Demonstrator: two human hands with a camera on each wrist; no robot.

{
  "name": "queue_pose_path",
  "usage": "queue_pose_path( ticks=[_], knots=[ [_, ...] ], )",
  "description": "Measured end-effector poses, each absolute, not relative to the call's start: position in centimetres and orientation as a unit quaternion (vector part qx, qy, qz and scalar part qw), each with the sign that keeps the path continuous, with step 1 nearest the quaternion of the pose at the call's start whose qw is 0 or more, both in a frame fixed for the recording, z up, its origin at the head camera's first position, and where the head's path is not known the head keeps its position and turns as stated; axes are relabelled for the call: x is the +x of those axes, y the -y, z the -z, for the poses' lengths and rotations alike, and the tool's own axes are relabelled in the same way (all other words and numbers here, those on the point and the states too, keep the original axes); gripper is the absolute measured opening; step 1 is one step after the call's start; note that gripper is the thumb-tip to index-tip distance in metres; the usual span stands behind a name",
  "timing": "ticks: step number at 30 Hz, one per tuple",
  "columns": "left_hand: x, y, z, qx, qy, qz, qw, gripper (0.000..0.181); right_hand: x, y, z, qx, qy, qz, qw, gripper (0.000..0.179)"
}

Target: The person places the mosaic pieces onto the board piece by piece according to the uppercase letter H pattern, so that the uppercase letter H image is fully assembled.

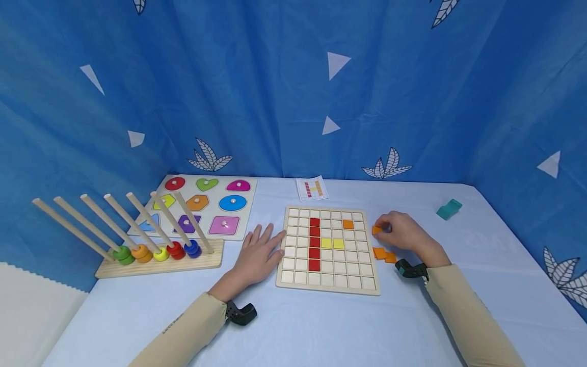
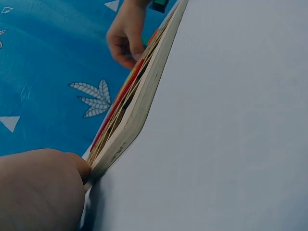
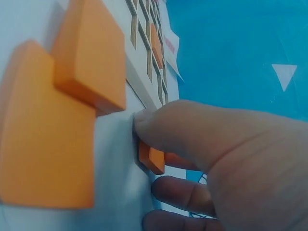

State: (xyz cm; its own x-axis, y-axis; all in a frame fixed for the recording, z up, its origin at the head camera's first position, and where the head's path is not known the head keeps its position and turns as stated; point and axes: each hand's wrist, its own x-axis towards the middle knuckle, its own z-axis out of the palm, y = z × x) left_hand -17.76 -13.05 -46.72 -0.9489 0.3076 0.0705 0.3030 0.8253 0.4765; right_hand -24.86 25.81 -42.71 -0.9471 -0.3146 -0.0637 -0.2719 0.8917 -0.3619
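Note:
A wooden grid board (image 1: 300,278) lies on the table between the hands. In its cells sit a column of several red tiles (image 1: 314,244), two yellow tiles (image 1: 332,243) side by side, and one orange tile (image 1: 348,225) at the upper right. Just off the board's right edge, my right hand (image 1: 400,233) pinches another orange tile (image 3: 153,159) between thumb and fingers. Two loose orange tiles (image 3: 89,53), overlapping, lie nearer to me. With fingers spread, my left hand (image 1: 258,257) rests on the table at the board's left edge, its fingertips and thumb against the frame.
A small pattern card (image 1: 313,189) lies behind the board. On the left stand a peg rack (image 1: 165,264) with coloured rings and a shape puzzle board (image 1: 214,187). A teal piece (image 1: 449,209) is at the far right. Blue patterned cloth (image 1: 293,102) hangs behind the table.

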Motion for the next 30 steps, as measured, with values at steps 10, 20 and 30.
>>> queue_pose_path(
  ticks=[10, 20, 30],
  knots=[
    [-17.65, 12.99, 46.71, 0.162, -0.955, -0.25, 0.002, 0.054, -24.94, -26.02, 42.67, -0.139, -0.971, 0.179, 0.072, 0.028],
    [-17.61, 13.04, 46.67, 0.162, -0.954, -0.251, 0.005, 0.054, -24.98, -26.04, 42.7, -0.14, -0.97, 0.183, 0.076, 0.029],
    [-17.57, 13.05, 46.54, 0.162, -0.954, -0.251, 0.008, 0.054, -24.8, -25.93, 42.43, -0.144, -0.968, 0.191, 0.077, 0.029]
  ],
)
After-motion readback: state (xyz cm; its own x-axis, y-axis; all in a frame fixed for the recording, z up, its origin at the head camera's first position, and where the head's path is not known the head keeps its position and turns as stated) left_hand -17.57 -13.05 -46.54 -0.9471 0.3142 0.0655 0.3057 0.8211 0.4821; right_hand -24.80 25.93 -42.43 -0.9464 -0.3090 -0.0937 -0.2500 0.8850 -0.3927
